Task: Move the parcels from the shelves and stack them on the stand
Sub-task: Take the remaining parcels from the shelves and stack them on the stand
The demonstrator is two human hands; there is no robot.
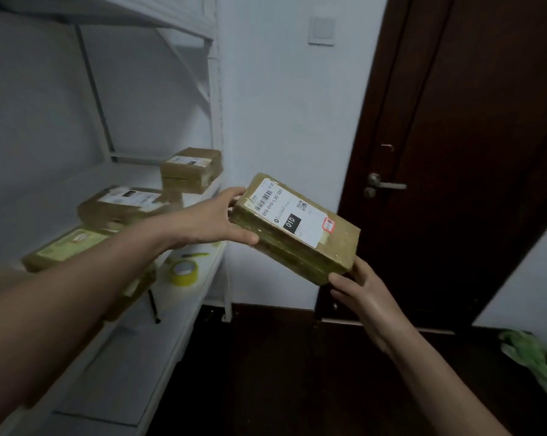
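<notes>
A flat brown parcel [297,228] with a white shipping label is held in the air, tilted, just right of the white shelf unit [187,297]. My left hand [212,220] grips its left end with thumb on top. My right hand [363,297] holds its lower right corner from below. Three more taped parcels lie on the shelf: a small box [188,169] at the back, a flat parcel [124,204] in the middle, and a nearer parcel [64,247] partly hidden by my left forearm. No stand is in view.
A roll of yellow tape [184,272], a green pen [195,255] and a black pen [154,305] lie on the shelf. A dark wooden door [454,152] with a metal handle [385,185] stands to the right. A green bag [530,354] lies on the dark floor.
</notes>
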